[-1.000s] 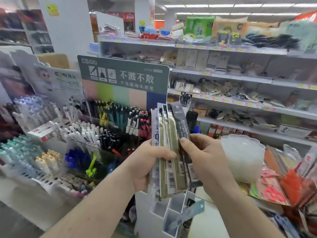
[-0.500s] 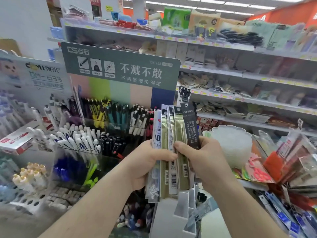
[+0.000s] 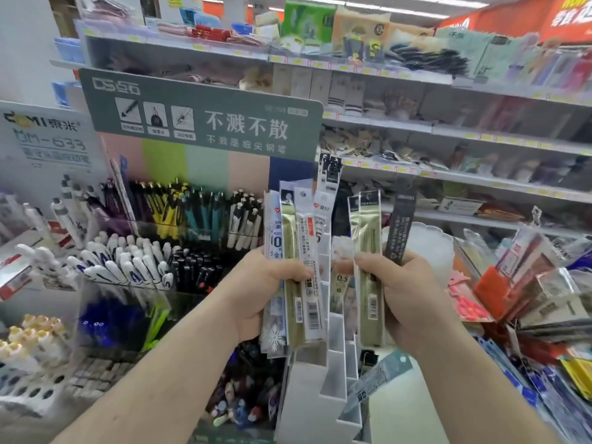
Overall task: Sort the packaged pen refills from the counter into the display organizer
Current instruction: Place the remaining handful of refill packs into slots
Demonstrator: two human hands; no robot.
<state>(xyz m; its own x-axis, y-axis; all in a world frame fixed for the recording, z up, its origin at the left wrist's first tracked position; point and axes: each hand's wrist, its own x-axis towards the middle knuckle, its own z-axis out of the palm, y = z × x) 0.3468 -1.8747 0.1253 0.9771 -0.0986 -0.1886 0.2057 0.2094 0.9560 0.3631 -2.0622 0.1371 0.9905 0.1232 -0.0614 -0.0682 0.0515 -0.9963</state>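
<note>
Two fans of refill packs (image 3: 299, 267) were held over the white organizer (image 3: 323, 395): left hand (image 3: 266, 290) w/ fingers curled round the bigger bunch, right hand (image 3: 403, 293) pinching three. Probably light, slick, floppy; grip mid-length.

Two bare hands show at the centre of the frame. The left hand (image 3: 267, 290) holds a fan of about four flat packaged pen refills (image 3: 301, 270) (edges overlap, so the count is rough). The right hand (image 3: 403, 293) holds three: two gold-backed clear refill packets (image 3: 368, 251) and one black refill packet (image 3: 398, 229). One teal-tinted clear refill packet (image 3: 376, 381) leans in the white stepped plastic display organizer (image 3: 320, 408) at lower centre. One grey-green cardboard header sign with white characters (image 3: 205, 120) stands at upper left. Three long white store shelves (image 3: 448, 149) cross the upper right. One frosted white scalloped plastic bowl (image 3: 429, 248) sits at right centre.
</note>
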